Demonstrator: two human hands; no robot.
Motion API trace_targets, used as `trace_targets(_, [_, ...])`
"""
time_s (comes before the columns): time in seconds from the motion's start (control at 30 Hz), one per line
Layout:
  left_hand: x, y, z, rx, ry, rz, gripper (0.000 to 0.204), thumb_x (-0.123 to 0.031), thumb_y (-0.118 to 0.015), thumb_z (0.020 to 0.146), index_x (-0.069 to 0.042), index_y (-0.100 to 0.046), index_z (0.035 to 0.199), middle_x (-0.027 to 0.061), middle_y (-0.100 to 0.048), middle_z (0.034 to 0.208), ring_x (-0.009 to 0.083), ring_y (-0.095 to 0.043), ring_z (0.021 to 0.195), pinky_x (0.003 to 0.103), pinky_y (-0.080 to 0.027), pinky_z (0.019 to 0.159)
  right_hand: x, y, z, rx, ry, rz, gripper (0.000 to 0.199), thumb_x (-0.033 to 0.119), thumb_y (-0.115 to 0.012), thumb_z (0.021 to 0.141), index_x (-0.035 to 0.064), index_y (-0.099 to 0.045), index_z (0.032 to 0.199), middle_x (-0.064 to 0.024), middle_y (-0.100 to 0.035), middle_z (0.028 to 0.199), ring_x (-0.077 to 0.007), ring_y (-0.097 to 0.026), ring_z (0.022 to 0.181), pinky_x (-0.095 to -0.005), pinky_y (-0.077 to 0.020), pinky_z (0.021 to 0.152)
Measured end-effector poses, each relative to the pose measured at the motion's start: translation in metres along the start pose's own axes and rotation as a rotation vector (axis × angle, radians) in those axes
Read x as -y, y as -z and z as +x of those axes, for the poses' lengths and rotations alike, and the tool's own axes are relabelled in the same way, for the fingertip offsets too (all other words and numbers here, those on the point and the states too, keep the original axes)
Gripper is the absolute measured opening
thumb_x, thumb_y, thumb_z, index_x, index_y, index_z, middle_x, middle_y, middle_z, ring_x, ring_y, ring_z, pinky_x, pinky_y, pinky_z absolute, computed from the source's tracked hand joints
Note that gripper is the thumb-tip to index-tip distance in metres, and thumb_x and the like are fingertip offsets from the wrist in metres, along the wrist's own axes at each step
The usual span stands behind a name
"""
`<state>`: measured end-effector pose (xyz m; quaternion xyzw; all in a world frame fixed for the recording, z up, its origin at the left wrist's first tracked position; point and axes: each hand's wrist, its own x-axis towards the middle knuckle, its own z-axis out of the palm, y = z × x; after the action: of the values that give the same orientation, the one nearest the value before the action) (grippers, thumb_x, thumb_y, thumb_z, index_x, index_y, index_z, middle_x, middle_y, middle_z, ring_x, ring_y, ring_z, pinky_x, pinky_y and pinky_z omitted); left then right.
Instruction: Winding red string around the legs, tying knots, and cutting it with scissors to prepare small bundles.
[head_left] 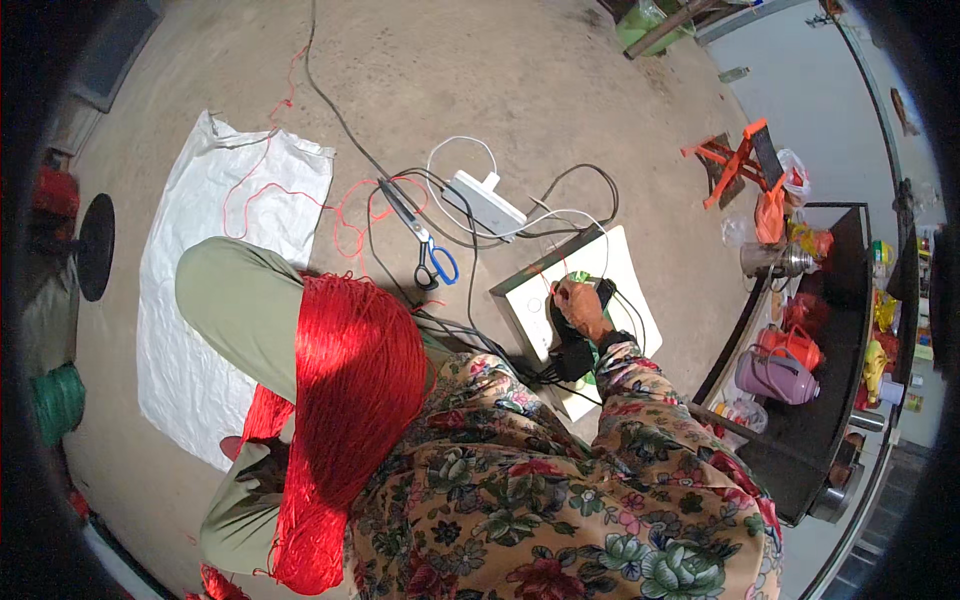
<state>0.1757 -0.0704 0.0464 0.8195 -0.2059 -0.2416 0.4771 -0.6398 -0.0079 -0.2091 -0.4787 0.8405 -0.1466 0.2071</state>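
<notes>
My right hand [582, 308] reaches over a white box [628, 262], its fingers pinched together. Whatever lies between the fingertips is too small to make out; thin reddish strands show beside them. Under and around this hand are a black item [570, 357], perhaps a pouch, and a small green-and-white packet [578, 276]. A thick skein of red yarn [345, 390] is draped across my leg in olive trousers [245, 300]. My left hand does not show. Scissors [433, 264] with blue-and-black handles lie on the floor left of the box.
A white power strip [484, 205] and black cables [345, 120] lie near the scissors. Loose red yarn [285, 187] trails over a white sack [180, 330]. At right, a dark shelf [800, 460] carries a purple kettle [778, 376]; an orange folding stool [740, 165] stands beyond.
</notes>
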Motion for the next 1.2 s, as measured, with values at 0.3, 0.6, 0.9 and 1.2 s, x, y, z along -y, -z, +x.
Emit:
trace_targets(0.3, [0.026,0.116,-0.033,0.119,0.285,-0.438,0.049,-0.03,-0.054,0.091,-0.002,-0.045,0.131,0.0179,-0.06,0.113,0.0233,-0.063,0.098,0.035,-0.051,0.088,-0.013,0.008,0.037,0.16,-0.077,-0.314,0.036,0.036,-0.06,0.081,0.0025,-0.066,0.068,-0.0139,-0.061,0.057,-0.0285,-0.061,0.053,-0.0385,-0.0464,0.052])
trace_targets(0.6, [0.065,0.183,-0.227,-0.984,-0.009,-0.406,0.031,-0.02,-0.07,0.082,-0.004,-0.061,0.107,0.003,-0.062,0.083,0.015,-0.058,0.055,0.03,-0.047,0.042,0.136,0.024,0.18,0.553,-0.034,0.393,0.027,0.029,-0.061,0.087,0.0057,-0.056,0.1,-0.0049,-0.058,0.077,-0.0137,-0.056,0.058,-0.024,-0.0384,0.041])
trace_targets(0.9, [0.125,0.214,-0.323,-1.015,0.372,-0.484,0.023,-0.014,-0.069,0.083,-0.001,-0.064,0.101,0.0068,-0.066,0.085,0.018,-0.065,0.071,0.031,-0.054,0.062,0.375,-0.022,0.267,0.994,0.488,0.388,0.048,0.042,-0.063,0.086,0.0035,-0.053,0.113,-0.0083,-0.062,0.098,-0.0186,-0.063,0.08,-0.0284,-0.0509,0.062])
trace_targets(1.2, [0.138,0.212,-0.38,-1.209,0.2,-0.615,0.026,-0.013,-0.069,0.082,0.0,-0.062,0.104,0.0086,-0.066,0.089,0.0175,-0.066,0.075,0.031,-0.055,0.066,0.391,-0.024,0.276,1.127,0.824,0.119,0.058,0.05,-0.06,0.085,-0.0005,-0.056,0.114,-0.0107,-0.062,0.107,-0.0229,-0.061,0.094,-0.0386,-0.0489,0.083])
